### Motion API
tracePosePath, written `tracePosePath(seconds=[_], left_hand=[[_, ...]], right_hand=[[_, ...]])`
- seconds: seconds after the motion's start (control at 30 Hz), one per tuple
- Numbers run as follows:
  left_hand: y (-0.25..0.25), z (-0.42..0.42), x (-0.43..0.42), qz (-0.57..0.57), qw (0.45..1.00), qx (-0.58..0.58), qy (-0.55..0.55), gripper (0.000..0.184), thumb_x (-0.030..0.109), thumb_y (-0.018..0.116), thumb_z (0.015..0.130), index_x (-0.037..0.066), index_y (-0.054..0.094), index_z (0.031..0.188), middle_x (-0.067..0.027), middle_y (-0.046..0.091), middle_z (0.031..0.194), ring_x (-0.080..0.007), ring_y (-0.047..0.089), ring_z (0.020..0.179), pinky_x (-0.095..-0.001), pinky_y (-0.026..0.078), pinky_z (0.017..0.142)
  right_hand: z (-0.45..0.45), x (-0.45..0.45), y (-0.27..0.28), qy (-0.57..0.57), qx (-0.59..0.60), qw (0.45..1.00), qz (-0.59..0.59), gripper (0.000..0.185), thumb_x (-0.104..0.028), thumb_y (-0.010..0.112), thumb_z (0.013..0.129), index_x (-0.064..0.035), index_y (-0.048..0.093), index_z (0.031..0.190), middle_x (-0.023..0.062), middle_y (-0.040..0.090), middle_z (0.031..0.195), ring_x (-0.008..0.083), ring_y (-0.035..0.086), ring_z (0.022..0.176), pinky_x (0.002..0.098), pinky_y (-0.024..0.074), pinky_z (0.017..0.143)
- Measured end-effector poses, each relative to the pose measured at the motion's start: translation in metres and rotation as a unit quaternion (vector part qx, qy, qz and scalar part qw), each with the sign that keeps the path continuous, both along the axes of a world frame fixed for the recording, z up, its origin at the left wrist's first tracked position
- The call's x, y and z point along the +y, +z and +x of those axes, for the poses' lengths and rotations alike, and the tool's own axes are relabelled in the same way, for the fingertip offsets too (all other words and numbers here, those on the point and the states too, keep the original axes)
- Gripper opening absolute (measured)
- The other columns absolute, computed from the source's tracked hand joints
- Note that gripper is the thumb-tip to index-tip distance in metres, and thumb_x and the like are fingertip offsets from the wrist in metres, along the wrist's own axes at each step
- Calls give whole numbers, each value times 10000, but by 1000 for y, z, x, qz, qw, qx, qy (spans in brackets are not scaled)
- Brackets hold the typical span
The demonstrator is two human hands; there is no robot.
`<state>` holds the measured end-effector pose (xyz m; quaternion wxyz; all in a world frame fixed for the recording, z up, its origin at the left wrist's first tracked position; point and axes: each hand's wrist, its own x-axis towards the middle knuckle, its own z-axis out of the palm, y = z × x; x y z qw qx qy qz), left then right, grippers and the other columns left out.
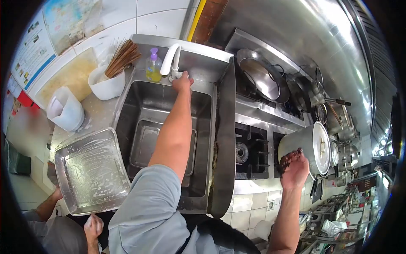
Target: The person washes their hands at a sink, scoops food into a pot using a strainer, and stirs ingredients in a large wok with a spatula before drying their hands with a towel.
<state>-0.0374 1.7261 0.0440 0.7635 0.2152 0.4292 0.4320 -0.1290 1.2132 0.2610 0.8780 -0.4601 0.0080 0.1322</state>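
My left hand (182, 82) reaches across the sink (208, 110) and is closed around the handle at the base of the white faucet (170, 59). A rectangular metal pan (195, 146) lies in the sink below my forearm. Off to the right, my right hand (297, 171) is raised beside a large lidded pot (292, 144), palm turned up. A dark brown, clumpy thing (289, 161), perhaps a scouring pad, is at its curled fingers. Beside the faucet stands a purple-topped pump bottle (153, 67) of yellow liquid.
At the left, another person's hands (93, 228) are by a sudsy metal tray (91, 169). White containers (65, 110) stand on the counter, one with a bamboo brush (120, 59). A metal partition (224, 148) separates sink and stove (251, 150). Woks (262, 78) sit behind.
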Motion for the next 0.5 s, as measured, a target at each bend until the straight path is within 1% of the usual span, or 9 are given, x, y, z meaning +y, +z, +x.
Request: tracePosePath(seconds=[0.07,0.17,0.2,0.27,0.3,0.4,0.43,0.47,0.5], left_hand=[[-42,0,5,-6,971,-238,-35,287,151,752,926,3,605,1123,-177,694,1126,-317,719,998,-462,641,830],[-63,-13,-9,-94,906,-408,-59,243,156,684,980,57,601,1186,-154,648,1266,-353,658,1157,-534,578,987],[-65,-26,-18,-132,904,-405,-44,240,168,665,994,57,594,1195,-158,646,1264,-351,662,1154,-534,579,986],[-64,-60,-34,-201,899,-390,0,239,193,626,1022,55,580,1211,-166,643,1260,-349,669,1148,-535,580,983],[-66,-80,-34,-254,897,-362,25,264,256,606,1032,55,565,1198,-147,669,1130,-318,685,1075,-514,588,969],[-83,-133,-21,-215,932,-292,-8,296,327,594,1033,56,569,1149,-121,660,1035,-281,683,974,-486,595,942],[-67,-151,-22,-205,944,-254,-48,313,381,587,1028,70,599,1060,-93,641,942,-253,658,834,-443,603,839],[-56,-161,-17,-185,957,-200,-105,305,384,576,1032,80,607,1039,-90,642,924,-249,654,810,-431,591,800],[-49,-170,-11,-165,962,-144,-161,301,386,564,1036,90,615,1019,-88,643,905,-245,649,786,-419,579,760]], right_hand=[[8,24,17,53,-20,998,13,136,-189,582,957,-107,654,1037,24,628,891,176,540,805,337,468,764],[22,86,47,122,-39,992,-8,171,-226,618,946,-118,668,1069,42,653,932,214,598,885,357,503,875],[19,121,56,106,-25,994,-27,174,-239,614,959,-123,655,1082,48,659,942,218,595,897,367,500,866],[43,171,45,228,1,972,-61,184,-253,614,969,-117,623,1092,53,643,960,216,586,908,378,492,829],[38,207,44,252,11,961,-116,177,-247,628,963,-112,626,1077,58,638,969,214,585,910,382,491,817],[40,301,-13,375,-53,894,-241,163,-226,656,940,-72,627,985,76,639,854,224,619,763,396,508,702],[31,324,-28,413,-48,858,-300,129,-188,659,929,-61,638,927,87,640,818,229,626,714,410,513,646],[21,348,-57,401,14,870,-287,100,-155,666,915,-62,645,884,93,640,808,226,626,685,410,517,602],[19,370,-92,430,7,850,-302,97,-128,667,909,-53,647,851,104,646,811,232,642,686,412,538,590]])
